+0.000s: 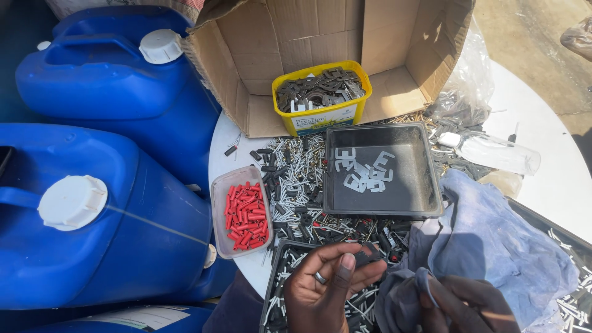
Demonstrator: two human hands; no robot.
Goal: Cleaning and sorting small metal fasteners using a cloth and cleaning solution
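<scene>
My left hand [330, 283], a ring on one finger, pinches a small black part [369, 253] between thumb and fingertips, low in the view above a black tray of small black and white parts [279, 290]. My right hand [459, 303] lies at the bottom right, partly wrapped in a grey-blue cloth [493, 246] that it grips. Ahead of my hands sits a black square tray [425, 185] with several flat grey E-shaped metal pieces [365, 171]. Left of it stands a clear tub of red caps [245, 216].
A yellow tub of grey metal pieces [322, 95] sits inside an open cardboard box [394, 55]. Loose black and white small parts [296, 179] cover the white round table [555, 179]. Two large blue jerrycans [105, 80] stand left. A clear plastic bottle [493, 153] lies at right.
</scene>
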